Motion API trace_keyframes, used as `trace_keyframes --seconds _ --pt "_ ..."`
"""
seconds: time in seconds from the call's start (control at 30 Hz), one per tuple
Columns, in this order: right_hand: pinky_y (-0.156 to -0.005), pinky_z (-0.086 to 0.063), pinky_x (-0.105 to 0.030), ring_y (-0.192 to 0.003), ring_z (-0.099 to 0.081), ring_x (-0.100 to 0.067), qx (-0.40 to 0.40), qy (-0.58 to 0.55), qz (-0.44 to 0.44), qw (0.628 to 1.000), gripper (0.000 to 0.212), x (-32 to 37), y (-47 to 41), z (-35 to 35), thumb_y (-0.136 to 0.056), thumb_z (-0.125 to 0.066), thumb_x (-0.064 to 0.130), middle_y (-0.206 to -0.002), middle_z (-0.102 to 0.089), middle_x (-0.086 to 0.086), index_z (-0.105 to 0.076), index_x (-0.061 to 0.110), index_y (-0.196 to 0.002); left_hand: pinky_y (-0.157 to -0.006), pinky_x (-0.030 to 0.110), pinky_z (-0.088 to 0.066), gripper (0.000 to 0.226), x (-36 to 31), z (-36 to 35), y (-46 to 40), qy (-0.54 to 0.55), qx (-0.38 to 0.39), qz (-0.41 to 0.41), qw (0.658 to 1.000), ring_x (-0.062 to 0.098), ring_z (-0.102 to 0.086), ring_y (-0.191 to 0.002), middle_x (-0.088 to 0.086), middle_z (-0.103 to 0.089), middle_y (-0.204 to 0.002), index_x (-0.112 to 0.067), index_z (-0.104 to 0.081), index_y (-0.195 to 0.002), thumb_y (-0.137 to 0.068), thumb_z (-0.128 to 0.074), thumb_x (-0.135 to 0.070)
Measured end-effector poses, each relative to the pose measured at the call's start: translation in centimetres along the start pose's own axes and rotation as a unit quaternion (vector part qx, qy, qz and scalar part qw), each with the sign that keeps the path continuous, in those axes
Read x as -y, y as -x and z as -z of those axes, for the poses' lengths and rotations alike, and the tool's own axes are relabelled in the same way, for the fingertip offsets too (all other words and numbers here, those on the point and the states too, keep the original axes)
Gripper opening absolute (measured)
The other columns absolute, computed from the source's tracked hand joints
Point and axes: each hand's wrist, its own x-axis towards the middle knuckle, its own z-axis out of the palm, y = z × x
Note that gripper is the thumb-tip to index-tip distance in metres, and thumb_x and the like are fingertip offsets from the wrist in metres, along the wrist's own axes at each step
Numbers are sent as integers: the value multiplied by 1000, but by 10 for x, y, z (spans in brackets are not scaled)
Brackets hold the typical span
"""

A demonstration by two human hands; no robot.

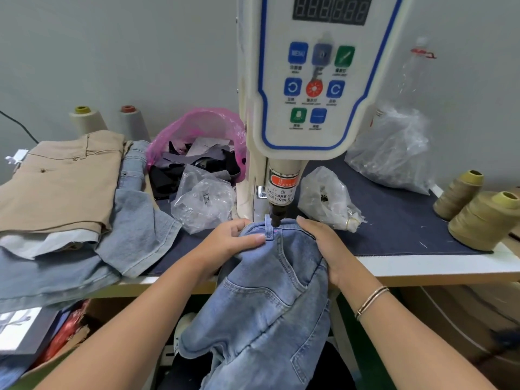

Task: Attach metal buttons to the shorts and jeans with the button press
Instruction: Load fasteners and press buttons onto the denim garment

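A: What lies at the left of the frame?

B: A pile of clothes on the table [422, 266]: beige shorts [62, 178] on top, light denim pieces [135, 220] under and beside them. Behind them stand two thread cones [109, 122]. I judge these pieces wait for buttons or are already done; I cannot tell which.

A: And in the centre?

B: The press [306, 94] stands there, with its punch [275, 218] pointing down. The jeans [267, 291] are under it; the waistband lies over the base just below the punch, and the rest hangs down off the table edge. A small red light dot shows on the waistband near the belt loop.

A: How are the hands?

B: The left hand [233, 240] grips the waistband at the left of the punch, fingers curled round the fold, thumb flat on the cloth. The right hand [323, 249] holds the right side, fingers bent over the edge of the denim.

A: Which step is this?

B: I think it is the positioning, before the press comes down. I cannot see a button.

A: What is needed next?

B: The mark must sit exactly under the punch, the cloth flat, and the fingers well away from it.

A: And at the right?

B: Clear bags [391, 153] and two olive spools [478, 215].
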Motion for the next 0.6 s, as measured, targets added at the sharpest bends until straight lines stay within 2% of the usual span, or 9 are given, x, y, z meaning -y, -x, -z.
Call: trace_keyframes --seconds 0.1,0.23,0.33,0.47,0.6 --pt "-72 -55 -25 -95 -70 -20 10 12 4 1000 28 0 -1 0 -90 -55 33 -103 -73 -10 -75 18 -102 -64 27 -48 17 2 4 0 28 -6 8 1000 18 -61 -70 6 -67 -79 -11 -66 -83 -87 -63 -27" --pt "-72 -55 -27 -92 -70 -20 -3 25 1 1000 27 -1 -2 -3 -86 -58 35 -100 -73 -9 -77 19 -97 -64 29 -41 16 6 4 -1 50 -40 11 998 22 -52 -72 16 -57 -85 -1 -58 -96 -96 -49 -14" --pt "-71 -55 -28 -89 -71 -21 -14 16 -1 1000 27 -3 -2 -1 -85 -60 35 -97 -74 -11 -77 16 -94 -62 27 -41 19 6 0 1 33 -45 2 998 19 -52 -67 10 -59 -77 -5 -59 -85 -98 -48 -15" --pt "-73 -55 -29 -89 -71 -21 -18 6 2 1000 27 -4 -2 0 -85 -60 34 -97 -74 -11 -77 16 -95 -66 28 -43 19 9 -1 2 29 -46 -5 999 19 -56 -72 11 -62 -82 -4 -61 -90 -98 -49 -16" --pt "-78 -55 -31 -92 -70 -23 -23 11 3 1000 28 -3 -3 -2 -82 -62 35 -99 -73 -12 -77 16 -95 -58 18 -48 25 8 0 1 39 -40 -12 998 11 -60 -62 2 -66 -71 -10 -64 -80 -98 -48 -15"
